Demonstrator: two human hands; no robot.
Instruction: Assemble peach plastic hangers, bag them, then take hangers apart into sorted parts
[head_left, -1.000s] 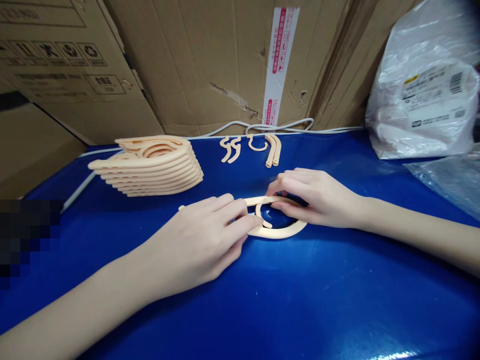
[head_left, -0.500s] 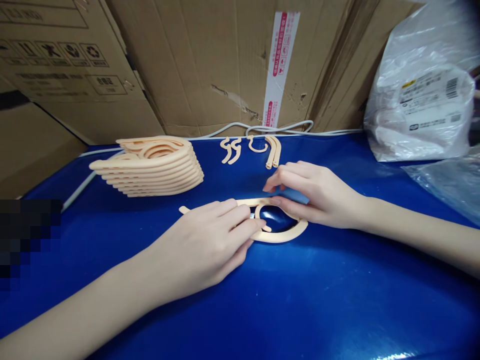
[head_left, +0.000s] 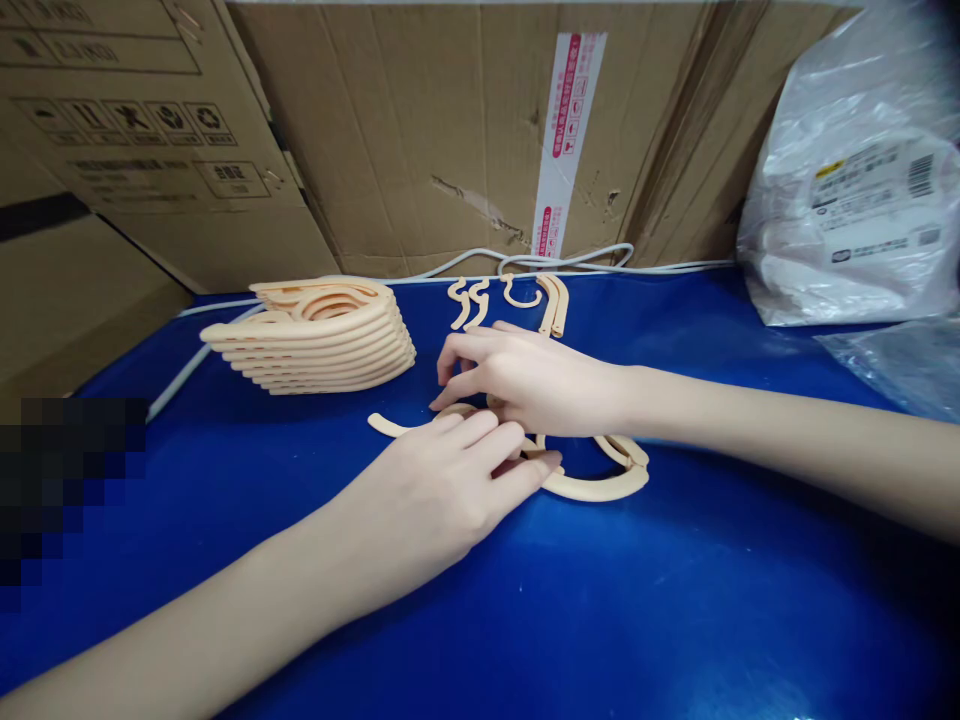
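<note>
A cream plastic folding hanger [head_left: 600, 488] lies on the blue table in front of me, its curved arms folded round toward each other. My left hand [head_left: 457, 470] is closed over its near side, with the thumb or index tip by the inner hook end. One arm tip pokes out to the left of that hand. My right hand [head_left: 532, 380] reaches across behind it, fingers bent down on the hanger's far left part. Both hands cover the hanger's middle, so the joint there is hidden.
A stack of folded cream hangers [head_left: 322, 345] stands at the back left. Loose hook pieces [head_left: 525, 298] and curved arm pieces [head_left: 555, 305] lie at the back. Behind them are a white cable [head_left: 450, 265] and cardboard boxes [head_left: 420, 120]. A plastic bag [head_left: 847, 220] sits at the right.
My right hand has moved left along the hanger, from its right end to beside my left hand. The hanger's right end now shows uncovered, and its arms sit slightly differently.
</note>
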